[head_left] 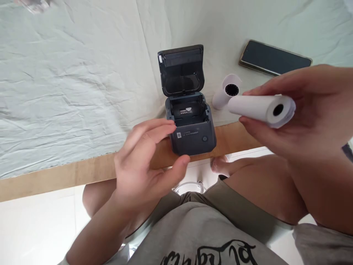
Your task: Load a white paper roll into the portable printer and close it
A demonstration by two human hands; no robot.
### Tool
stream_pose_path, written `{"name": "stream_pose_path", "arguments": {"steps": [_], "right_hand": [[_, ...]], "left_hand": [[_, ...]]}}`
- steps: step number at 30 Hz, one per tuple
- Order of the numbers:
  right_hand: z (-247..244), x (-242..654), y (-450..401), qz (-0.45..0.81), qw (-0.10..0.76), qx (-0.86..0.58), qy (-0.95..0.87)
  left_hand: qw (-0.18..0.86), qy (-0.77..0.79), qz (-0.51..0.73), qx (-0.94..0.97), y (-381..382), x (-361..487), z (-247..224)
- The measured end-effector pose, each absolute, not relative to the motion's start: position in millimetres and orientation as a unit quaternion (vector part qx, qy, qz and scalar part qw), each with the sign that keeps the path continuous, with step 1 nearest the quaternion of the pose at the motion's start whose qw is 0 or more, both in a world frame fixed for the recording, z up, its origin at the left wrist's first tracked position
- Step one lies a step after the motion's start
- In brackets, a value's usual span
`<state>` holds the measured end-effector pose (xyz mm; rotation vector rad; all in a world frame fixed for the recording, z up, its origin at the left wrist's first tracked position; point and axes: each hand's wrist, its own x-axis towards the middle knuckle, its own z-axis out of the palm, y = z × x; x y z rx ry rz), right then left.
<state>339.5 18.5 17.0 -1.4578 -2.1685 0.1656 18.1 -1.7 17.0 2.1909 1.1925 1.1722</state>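
A small dark printer stands at the table's front edge with its lid raised and its inner bay showing. My left hand is at the printer's left front corner, thumb and fingers apart, holding nothing. In my right hand a white paper roll is gripped between thumb and fingers, its hollow end facing me. Just behind that roll, a second white roll with a black core lies on the cloth, right of the printer.
A phone lies on the pale, wrinkled cloth at the back right. Some clear wrapping is at the top left corner. The table's wooden edge runs in front, above my legs.
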Motion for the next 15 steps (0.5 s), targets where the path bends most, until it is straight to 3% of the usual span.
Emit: {"name": "stream_pose_path", "arguments": {"steps": [7, 12, 15], "right_hand": [[31, 281, -6, 0.077, 0.287, -0.468, -0.832], [35, 258, 4, 0.031, 0.415, -0.307, -0.856], [33, 259, 16, 0.020, 0.438, -0.264, -0.859]], "left_hand": [[0.353, 0.420, 0.428, 0.718, -11, 44, 29], [0.419, 0.410, 0.482, 0.651, -14, 46, 27], [0.445, 0.394, 0.483, 0.643, -11, 40, 24]]}}
